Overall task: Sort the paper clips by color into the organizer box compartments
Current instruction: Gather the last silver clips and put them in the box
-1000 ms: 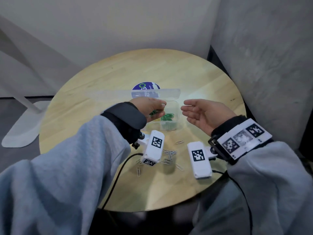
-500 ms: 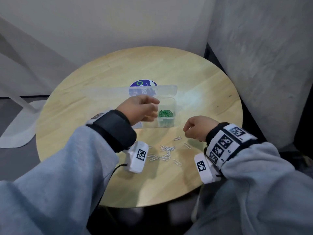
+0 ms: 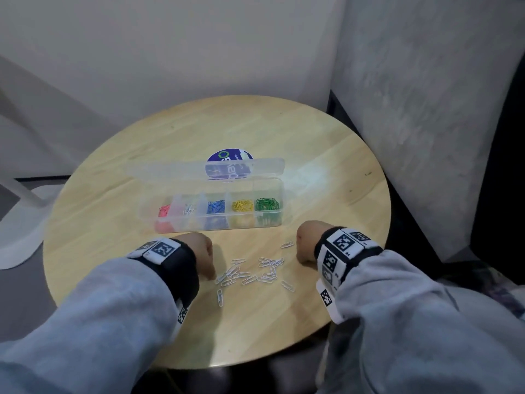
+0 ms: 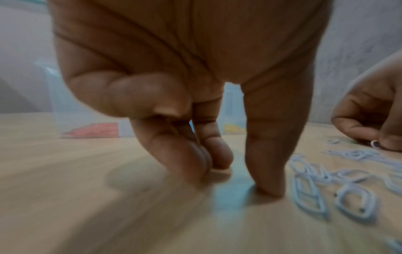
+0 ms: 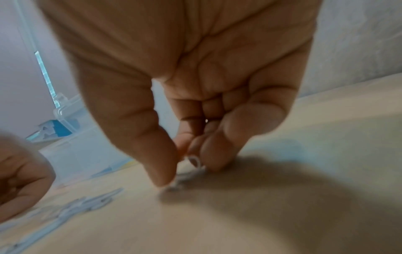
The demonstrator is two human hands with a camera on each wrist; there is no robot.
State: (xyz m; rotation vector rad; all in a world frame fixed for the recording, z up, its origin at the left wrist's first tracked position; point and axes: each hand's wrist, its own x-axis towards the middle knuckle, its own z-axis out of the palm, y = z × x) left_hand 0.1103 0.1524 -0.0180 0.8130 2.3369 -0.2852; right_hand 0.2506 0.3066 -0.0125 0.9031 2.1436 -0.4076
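The clear organizer box (image 3: 216, 224) stands mid-table with its lid (image 3: 176, 169) raised. Its compartments hold red (image 3: 164, 211), white (image 3: 189, 208), blue (image 3: 216, 207), yellow (image 3: 242, 205) and green clips (image 3: 267, 204). Several loose white clips (image 3: 257, 272) lie in front of it. My left hand (image 3: 211, 275) is at the pile's left edge. In the left wrist view my left hand (image 4: 237, 173) has thumb (image 4: 267, 171) and fingertips (image 4: 191, 159) apart on the wood, holding nothing. My right hand (image 3: 299, 258) is at the pile's right edge, and in the right wrist view my right hand (image 5: 189, 165) pinches a white clip (image 5: 194, 161) against the table.
The round wooden table (image 3: 326, 194) has a blue round sticker (image 3: 227, 156) behind the box lid. A grey wall and a concrete panel (image 3: 426, 109) stand close at the back and right. A white stand base (image 3: 17, 240) sits on the floor at the left.
My left hand has left the green compartment and both hands have dropped toward me to the white clips. The right hand has closed on one clip.
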